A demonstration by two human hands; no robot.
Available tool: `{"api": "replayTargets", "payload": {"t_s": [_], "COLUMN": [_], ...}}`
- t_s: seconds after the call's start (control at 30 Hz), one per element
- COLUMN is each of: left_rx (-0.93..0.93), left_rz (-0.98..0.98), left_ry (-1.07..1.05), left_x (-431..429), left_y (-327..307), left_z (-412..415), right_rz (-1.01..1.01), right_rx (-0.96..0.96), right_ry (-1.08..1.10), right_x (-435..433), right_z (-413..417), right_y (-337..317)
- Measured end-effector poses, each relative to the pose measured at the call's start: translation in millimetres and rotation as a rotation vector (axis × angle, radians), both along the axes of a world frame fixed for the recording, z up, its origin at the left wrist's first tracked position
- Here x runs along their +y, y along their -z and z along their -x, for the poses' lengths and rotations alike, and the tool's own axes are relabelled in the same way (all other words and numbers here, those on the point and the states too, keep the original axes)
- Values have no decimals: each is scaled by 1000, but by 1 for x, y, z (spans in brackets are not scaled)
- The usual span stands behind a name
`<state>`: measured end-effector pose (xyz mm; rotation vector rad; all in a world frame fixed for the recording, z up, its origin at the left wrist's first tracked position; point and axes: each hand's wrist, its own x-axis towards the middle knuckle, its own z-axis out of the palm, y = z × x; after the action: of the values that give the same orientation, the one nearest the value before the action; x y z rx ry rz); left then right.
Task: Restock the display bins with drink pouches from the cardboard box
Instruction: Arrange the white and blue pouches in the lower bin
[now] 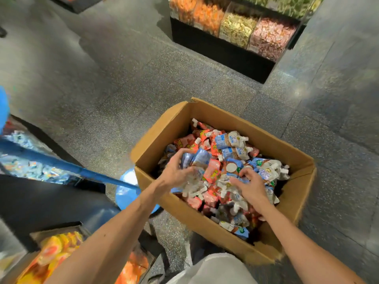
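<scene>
The left hand (174, 173) grips some pouches (194, 160) to lift them from the box (155, 144), and the right hand (249, 188) curls round more, I think

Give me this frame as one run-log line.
stage: picking from cardboard box | left hand: grips blue pouches | right hand: grips mixed pouches | restock: not yet done

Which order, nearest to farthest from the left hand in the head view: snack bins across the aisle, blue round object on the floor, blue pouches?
1. Blue pouches: gripped in the left hand.
2. Blue round object: floor, left of the cardboard box.
3. Snack bins: across the aisle, top right.
</scene>
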<state>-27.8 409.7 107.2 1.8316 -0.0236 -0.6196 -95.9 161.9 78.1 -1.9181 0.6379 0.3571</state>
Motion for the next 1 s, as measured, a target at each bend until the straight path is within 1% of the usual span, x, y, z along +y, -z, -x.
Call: {"api": "replayTargets", "payload": {"t_s": [0.07,0.17,0.23,0.3,0.47,0.57,0.63,0.7,0.77,0.9,0.97,1.0], "left_rx": [-14,-23,-42,-77,-173,-233,-277,-292,-303,-310,-304,-304], "left_rz": [89,244,322,381,476,483,478,479,455,456,451,448], "left_ry": [-150,-309,-389,-462,-687,-840,-899,-960,-1023,-1153,-1199,-1210], "left_x": [18,57,89,124,210,252,274,290,304,325,334,337], "left_y": [-25,-67,-97,-127,-184,-201,-205,-204,-202,-202,-203,-203], "left_z": [5,22,41,65,148,200,236,267,293,335,348,352], "right_rz": [-66,-199,-295,-350,-639,-734,-814,-892,-958,-1118,-1139,-1139], "right_rx": [-73,-198,-289,-328,-218,-168,-88,80,195,283,305,285], "right_ry": [-21,-71,-146,-252,-471,-574,-626,-638,-687,-799,-827,-814], "right_x": [21,65,101,143,251,314,353,387,417,458,473,479], "right_z": [-12,-25,-29,-27,0,29,52,76,98,139,153,158], "right_y": [-33,-84,-110,-135,-189,-202,-205,-205,-203,-207,-209,-208]}}
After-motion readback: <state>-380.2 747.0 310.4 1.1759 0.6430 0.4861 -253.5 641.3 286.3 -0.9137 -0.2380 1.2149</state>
